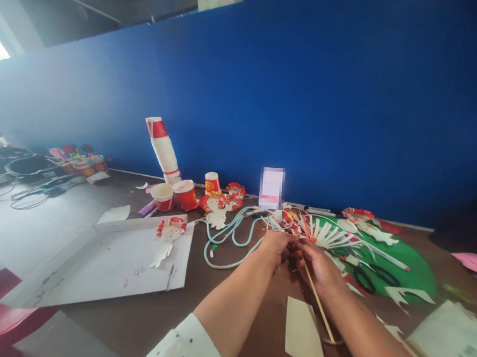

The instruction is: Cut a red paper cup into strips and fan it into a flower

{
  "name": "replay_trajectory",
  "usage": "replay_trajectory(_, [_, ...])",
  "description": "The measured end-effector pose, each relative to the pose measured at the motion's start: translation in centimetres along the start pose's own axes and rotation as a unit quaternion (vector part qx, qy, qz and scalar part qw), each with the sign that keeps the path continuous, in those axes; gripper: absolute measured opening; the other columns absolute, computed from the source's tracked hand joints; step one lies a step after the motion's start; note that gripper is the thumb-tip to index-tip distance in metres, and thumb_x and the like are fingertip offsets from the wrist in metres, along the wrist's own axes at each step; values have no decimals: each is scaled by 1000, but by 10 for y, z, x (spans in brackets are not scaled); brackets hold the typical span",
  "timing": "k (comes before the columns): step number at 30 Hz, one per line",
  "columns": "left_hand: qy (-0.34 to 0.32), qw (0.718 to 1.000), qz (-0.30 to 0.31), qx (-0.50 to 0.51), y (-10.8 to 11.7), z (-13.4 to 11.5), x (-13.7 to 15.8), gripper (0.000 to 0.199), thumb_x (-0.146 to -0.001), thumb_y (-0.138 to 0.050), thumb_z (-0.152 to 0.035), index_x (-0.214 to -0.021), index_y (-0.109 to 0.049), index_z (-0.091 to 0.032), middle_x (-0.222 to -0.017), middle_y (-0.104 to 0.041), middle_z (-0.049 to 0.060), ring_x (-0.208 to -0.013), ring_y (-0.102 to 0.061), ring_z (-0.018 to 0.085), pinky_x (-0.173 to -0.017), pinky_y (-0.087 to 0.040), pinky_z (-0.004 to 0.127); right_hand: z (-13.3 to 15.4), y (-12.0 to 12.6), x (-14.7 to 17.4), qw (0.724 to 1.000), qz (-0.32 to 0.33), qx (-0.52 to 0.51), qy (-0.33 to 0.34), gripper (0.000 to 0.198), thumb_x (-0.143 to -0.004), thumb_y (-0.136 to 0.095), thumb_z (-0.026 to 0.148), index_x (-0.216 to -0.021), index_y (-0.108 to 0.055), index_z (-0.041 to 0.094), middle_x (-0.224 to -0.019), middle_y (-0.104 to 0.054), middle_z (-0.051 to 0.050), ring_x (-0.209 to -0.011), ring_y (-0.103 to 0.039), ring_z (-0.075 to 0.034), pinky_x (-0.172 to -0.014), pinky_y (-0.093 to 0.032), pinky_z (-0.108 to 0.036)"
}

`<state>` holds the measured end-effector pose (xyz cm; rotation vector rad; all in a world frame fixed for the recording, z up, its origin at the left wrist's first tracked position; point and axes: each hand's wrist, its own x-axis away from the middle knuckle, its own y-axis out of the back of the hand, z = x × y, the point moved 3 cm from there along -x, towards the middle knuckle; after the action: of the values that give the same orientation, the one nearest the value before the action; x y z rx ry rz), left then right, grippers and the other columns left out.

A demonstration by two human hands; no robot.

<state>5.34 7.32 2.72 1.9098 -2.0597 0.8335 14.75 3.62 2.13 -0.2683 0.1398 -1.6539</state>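
Note:
My left hand (279, 249) and my right hand (316, 260) meet over the table, fingers closed and pinched together. Out of my right hand a thin wooden stick (319, 307) slants down toward me. Just beyond my fingers is a paper cup cut into a fan of white strips (332, 237), with red parts at its left; my left fingers seem to grip its near end, though the grip is mostly hidden. A pale blue cord (217, 264) loops left of my wrist. Black-handled scissors (372, 275) lie right of my right hand on a green sheet (415, 264).
A tall stack of paper cups (165, 152) leans by the blue partition (308, 96), near loose red cups (186, 195). A paper figure (170, 236) lies on a white board (95, 272). Nearer me are a cream card (304, 333) and a plastic-wrapped pack (451, 334).

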Motion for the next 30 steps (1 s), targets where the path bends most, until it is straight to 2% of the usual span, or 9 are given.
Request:
replay_trajectory(6, [1, 1000, 0, 12, 0, -1, 1, 25, -69, -74, -20, -58, -52, -13, -45, -50, -1, -34, -38, 6, -35, -21, 19, -1, -1, -1, 990, 5, -119, -74, 18, -58, -71, 18, -74, -61, 20, -53, -56, 4, -38, -47, -6, -31, -35, -14])
replay_trajectory(12, [2, 999, 3, 42, -1, 2, -4, 21, -69, -73, -17, -61, -54, -12, -48, -51, -1, -34, -39, 5, -34, -22, 18, -5, 1, -4, 981, 11, -173, -91, 24, -55, -74, 12, -75, -63, 20, -61, -61, 4, -43, -50, -4, -34, -36, -10])
replay_trajectory(22, [9, 997, 21, 77, -2, 3, -10, 15, -75, -67, -13, -66, -55, -12, -47, -50, -2, -35, -42, 6, -33, -26, 16, -6, -1, 2, 983, 35, -140, -111, 23, -61, -77, 24, -78, -61, 22, -52, -52, 8, -34, -40, -4, -32, -31, -17])
replay_trajectory(27, [24, 996, 36, 76, -2, 2, -8, 17, -74, -68, -14, -65, -54, -11, -47, -50, -2, -34, -40, 4, -31, -21, 15, -5, 3, -1, 990, 9, -116, -75, 22, -60, -78, 23, -77, -65, 19, -54, -55, 6, -37, -38, -2, -31, -22, -13])
replay_trajectory(30, [27, 996, 44, 71, 0, 2, -7, 19, -73, -70, -16, -64, -54, -12, -47, -49, -2, -33, -37, 3, -31, -20, 15, -3, 5, -1, 995, -28, -87, -50, 27, -58, -78, 24, -84, -69, 19, -53, -56, 4, -40, -40, -3, -31, -21, -13])
